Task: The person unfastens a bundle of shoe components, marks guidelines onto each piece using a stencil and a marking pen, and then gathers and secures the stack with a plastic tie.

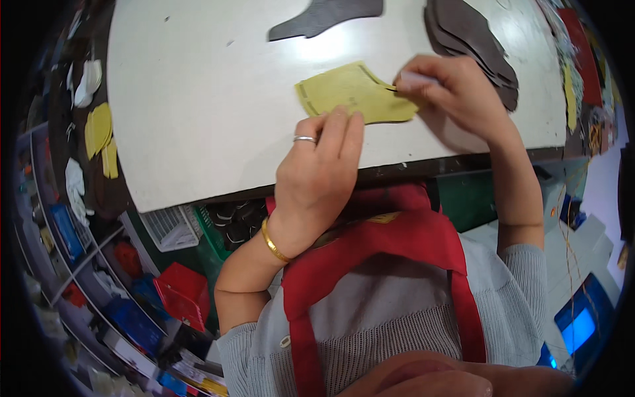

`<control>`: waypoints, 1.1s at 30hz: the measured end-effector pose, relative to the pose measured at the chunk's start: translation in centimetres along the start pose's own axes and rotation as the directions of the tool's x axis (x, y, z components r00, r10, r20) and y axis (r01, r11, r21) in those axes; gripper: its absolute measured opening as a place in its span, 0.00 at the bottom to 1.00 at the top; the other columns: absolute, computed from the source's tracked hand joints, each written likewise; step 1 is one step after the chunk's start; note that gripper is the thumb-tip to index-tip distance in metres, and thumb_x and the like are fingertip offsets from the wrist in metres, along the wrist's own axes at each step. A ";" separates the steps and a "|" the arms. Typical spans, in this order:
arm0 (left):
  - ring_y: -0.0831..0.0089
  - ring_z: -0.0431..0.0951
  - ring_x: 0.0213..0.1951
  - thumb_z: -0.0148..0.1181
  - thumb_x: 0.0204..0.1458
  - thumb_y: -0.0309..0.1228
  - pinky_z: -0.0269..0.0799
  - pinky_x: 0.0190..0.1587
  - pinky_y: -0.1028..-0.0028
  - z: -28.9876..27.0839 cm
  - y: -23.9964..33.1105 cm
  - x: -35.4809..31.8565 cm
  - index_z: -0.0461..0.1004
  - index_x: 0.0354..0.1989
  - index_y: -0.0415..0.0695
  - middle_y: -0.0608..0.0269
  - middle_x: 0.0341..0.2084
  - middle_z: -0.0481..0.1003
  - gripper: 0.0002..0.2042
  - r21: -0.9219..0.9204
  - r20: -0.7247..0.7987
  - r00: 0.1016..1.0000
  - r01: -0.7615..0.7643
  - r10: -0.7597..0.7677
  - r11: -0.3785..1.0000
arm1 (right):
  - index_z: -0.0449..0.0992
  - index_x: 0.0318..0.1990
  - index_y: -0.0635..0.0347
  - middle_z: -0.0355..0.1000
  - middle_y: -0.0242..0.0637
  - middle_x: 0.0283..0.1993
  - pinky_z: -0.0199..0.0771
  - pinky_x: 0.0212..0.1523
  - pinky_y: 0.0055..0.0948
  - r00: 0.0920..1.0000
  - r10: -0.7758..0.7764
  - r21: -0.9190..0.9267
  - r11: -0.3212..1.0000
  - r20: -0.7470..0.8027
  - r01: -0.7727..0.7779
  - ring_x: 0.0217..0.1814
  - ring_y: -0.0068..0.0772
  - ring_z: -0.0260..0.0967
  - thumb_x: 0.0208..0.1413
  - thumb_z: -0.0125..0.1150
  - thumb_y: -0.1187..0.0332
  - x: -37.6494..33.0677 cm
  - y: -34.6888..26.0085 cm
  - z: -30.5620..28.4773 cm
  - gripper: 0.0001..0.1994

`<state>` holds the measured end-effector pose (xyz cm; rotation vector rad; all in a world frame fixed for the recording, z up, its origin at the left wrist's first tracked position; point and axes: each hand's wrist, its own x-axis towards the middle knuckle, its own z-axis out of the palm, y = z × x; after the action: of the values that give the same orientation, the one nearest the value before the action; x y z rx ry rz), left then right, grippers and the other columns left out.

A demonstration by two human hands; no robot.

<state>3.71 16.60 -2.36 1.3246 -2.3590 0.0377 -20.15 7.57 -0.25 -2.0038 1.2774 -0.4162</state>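
A yellow shoe-pattern template [340,90] lies on the white tabletop, and a thin dark edge shows under its near side, likely a leather piece beneath it. My left hand [320,155] presses on the template's near edge with fingers stretched out and holds nothing between them. At the template's right end, my right hand [456,89] pinches a pale pen-like tool [418,79]. Its thin dark tip meets the template's upper right edge. Most of the tool is hidden by my fingers.
A dark leather shoe piece [331,16] lies farther back on the white table [198,99]. To the right is a stack of brown leather pieces [466,40]. More yellow templates [99,129] are at the far left. Below the table stand a white basket [170,228] and a red bin [182,294].
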 end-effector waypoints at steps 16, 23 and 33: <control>0.62 0.75 0.38 0.59 0.50 0.24 0.78 0.38 0.69 0.6 2.2 1.4 0.77 0.55 0.43 0.56 0.42 0.74 0.21 0.146 0.134 0.987 -0.109 0.089 0.983 | 0.81 0.41 0.53 0.80 0.36 0.34 0.74 0.32 0.35 0.861 -0.245 -0.304 0.946 -0.445 0.112 0.31 0.40 0.77 0.61 0.65 0.61 -1.9 1.6 -1.5 0.08; 0.54 0.77 0.42 0.55 0.52 0.32 0.76 0.50 0.62 2.1 3.8 0.3 0.78 0.50 0.31 0.43 0.44 0.75 0.20 0.140 -0.008 0.993 -0.119 0.121 0.983 | 0.78 0.38 0.63 0.76 0.38 0.30 0.72 0.33 0.35 0.945 -0.321 0.036 0.947 0.067 0.319 0.28 0.37 0.75 0.68 0.54 0.59 1.9 -4.9 1.4 0.15; 0.71 0.72 0.28 0.60 0.45 0.30 0.75 0.27 0.77 2.0 3.9 1.4 0.78 0.48 0.41 0.57 0.43 0.76 0.19 0.181 -0.036 0.996 -0.078 0.086 0.980 | 0.77 0.43 0.56 0.79 0.42 0.34 0.77 0.35 0.45 0.812 -0.580 -0.316 0.782 -0.057 0.537 0.37 0.49 0.79 0.60 0.59 0.64 7.6 -4.3 5.2 0.09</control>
<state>-0.81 17.10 -2.98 1.2922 -2.4183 0.3080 -10.72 4.03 -1.63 -2.6493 0.8257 -0.7085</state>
